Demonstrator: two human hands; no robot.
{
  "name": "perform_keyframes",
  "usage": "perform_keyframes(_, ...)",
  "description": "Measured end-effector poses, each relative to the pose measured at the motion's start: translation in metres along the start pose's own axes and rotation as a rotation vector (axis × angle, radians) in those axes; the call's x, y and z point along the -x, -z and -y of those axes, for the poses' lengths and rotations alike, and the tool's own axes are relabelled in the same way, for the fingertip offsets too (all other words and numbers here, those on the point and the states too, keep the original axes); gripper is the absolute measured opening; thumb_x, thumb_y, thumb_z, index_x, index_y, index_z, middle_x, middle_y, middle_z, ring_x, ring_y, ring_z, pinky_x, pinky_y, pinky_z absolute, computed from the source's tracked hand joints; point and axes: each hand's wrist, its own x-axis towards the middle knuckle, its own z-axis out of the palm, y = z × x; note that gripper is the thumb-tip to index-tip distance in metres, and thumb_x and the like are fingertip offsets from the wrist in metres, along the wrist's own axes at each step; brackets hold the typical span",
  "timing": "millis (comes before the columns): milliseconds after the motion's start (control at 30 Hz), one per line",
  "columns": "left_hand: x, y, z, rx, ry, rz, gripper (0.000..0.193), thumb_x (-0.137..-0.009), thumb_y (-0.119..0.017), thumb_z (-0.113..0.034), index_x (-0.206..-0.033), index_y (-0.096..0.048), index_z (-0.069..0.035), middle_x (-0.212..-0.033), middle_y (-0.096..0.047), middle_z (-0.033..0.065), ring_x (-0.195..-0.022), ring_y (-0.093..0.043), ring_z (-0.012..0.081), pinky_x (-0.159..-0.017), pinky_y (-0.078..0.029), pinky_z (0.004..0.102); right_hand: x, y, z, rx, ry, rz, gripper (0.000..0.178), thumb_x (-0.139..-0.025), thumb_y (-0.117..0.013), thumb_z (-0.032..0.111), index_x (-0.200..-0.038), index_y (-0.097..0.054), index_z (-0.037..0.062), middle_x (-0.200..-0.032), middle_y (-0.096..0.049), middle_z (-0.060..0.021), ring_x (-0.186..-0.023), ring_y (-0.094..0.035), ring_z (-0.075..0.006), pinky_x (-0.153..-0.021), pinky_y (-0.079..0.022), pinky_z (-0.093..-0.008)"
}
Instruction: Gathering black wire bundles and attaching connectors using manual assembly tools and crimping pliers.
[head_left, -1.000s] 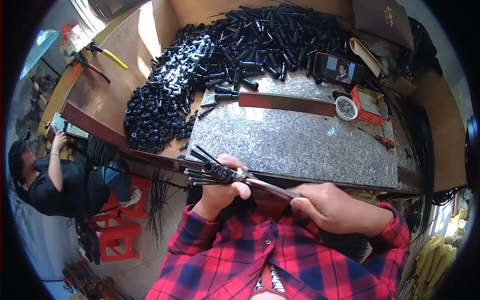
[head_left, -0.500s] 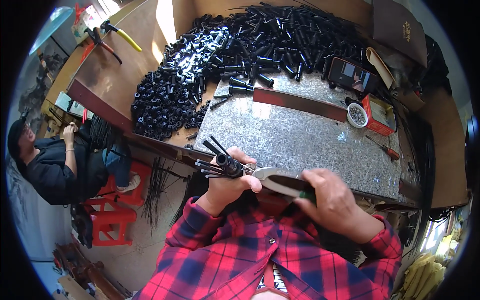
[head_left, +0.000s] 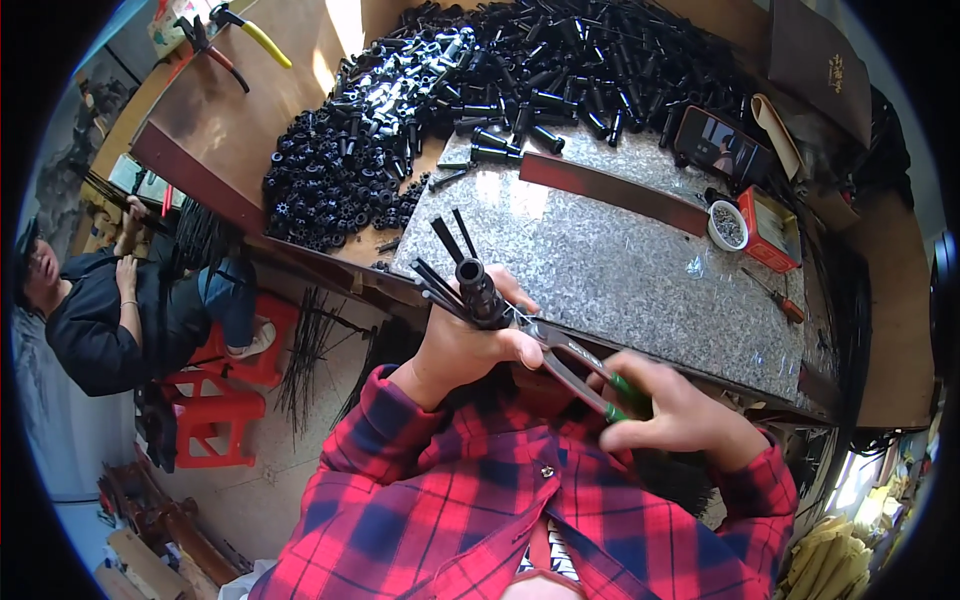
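Note:
My left hand is wrapped round a black hollow tube-shaped part, its open end up. Several thin black rods fan out beside it from the same grip. Thin silvery wire shows at the side of the part, by my left thumb. Closed round the green-gripped handles of the pliers, my right hand holds them slanting down to the right. The handles stand apart, and the jaws are at the wire. Whether they bite on it is too small to tell.
Heaped black tubes and small black toothed parts lie beyond the stone slab. A flat strip, phone, white bowl, red box and screwdriver rest there. A co-worker sits left near red stools.
The pliers have turned to slope more steeply, and my right hand has shifted slightly down and right. The black part has moved a little right. The co-worker has raised a hand.

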Motion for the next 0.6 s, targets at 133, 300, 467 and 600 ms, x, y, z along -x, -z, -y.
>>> perform_keyframes(133,0.002,0.001,0.003,-0.131,-0.033,0.006,0.079,-0.051,-0.079,-0.056,-0.102,-0.051,-0.003,-0.078,-0.056,0.0006,-0.069,-0.053,0.0085,-0.058,-0.040,0.0224,-0.006,-0.003,-0.011,0.732,0.302,-0.555,0.055,-0.078,-0.068,0.019,-0.126,-0.046,0.0057,-0.091,-0.052,-0.0175,-0.078,-0.053,-0.0350,-0.071,-0.044,-0.0406)
perform_keyframes(300,-0.001,0.004,0.003,0.114,0.102,0.110,0.092,-0.043,-0.078,-0.061,-0.106,-0.041,-0.005,-0.068,-0.048,-0.0050,-0.059,-0.046,0.0020,-0.050,-0.030,0.0173,0.001,0.015,-0.007,-0.408,-0.241,0.293,0.039,-0.094,-0.053,0.028,-0.123,-0.054,0.0022,-0.080,-0.058,0.0002,-0.073,-0.054,-0.0092,-0.063,-0.045,-0.0254)
perform_keyframes(467,-0.001,0.002,0.007,-0.057,0.044,0.068,0.096,-0.040,-0.074,-0.064,-0.106,-0.038,-0.006,-0.066,-0.048,-0.0062,-0.056,-0.043,0.0009,-0.050,-0.029,0.0152,-0.004,0.033,-0.001,-0.076,-0.152,0.263,0.036,-0.093,-0.055,0.028,-0.116,-0.054,0.0004,-0.076,-0.059,-0.0021,-0.071,-0.059,-0.0159,-0.064,-0.047,-0.0292)
perform_keyframes(600,0.002,-0.005,0.009,-0.021,0.036,0.004,0.096,-0.040,-0.074,-0.065,-0.106,-0.039,-0.005,-0.066,-0.048,-0.0063,-0.056,-0.042,0.0015,-0.052,-0.031,0.0147,-0.006,0.027,0.000,0.426,0.238,-0.159,0.032,-0.088,-0.059,0.022,-0.113,-0.053,0.0029,-0.083,-0.062,-0.0170,-0.078,-0.059,-0.0398,-0.067,-0.046,-0.0428)
